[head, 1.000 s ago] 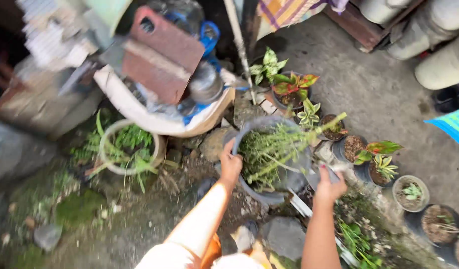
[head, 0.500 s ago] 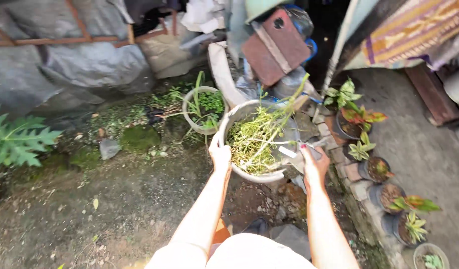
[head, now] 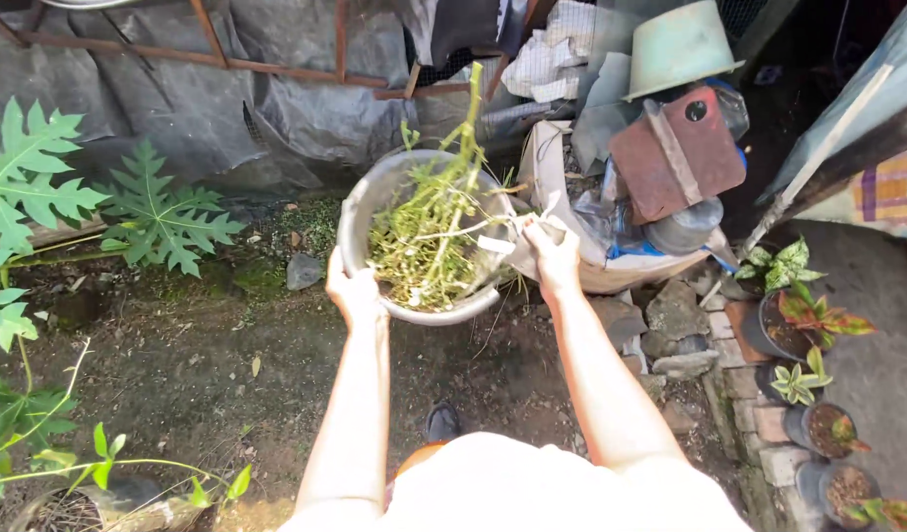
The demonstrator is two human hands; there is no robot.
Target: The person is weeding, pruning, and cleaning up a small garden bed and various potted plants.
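Head view: I'm watching the left hand (head: 353, 293) clenching the bowl (head: 360, 212) rim, the right hand (head: 554, 251) gripping the far rim with scissors (head: 507, 236). The bowl is hanging tilted above the dirt, cuttings (head: 429, 232) sticking out, sack (head: 571, 212) just behind.
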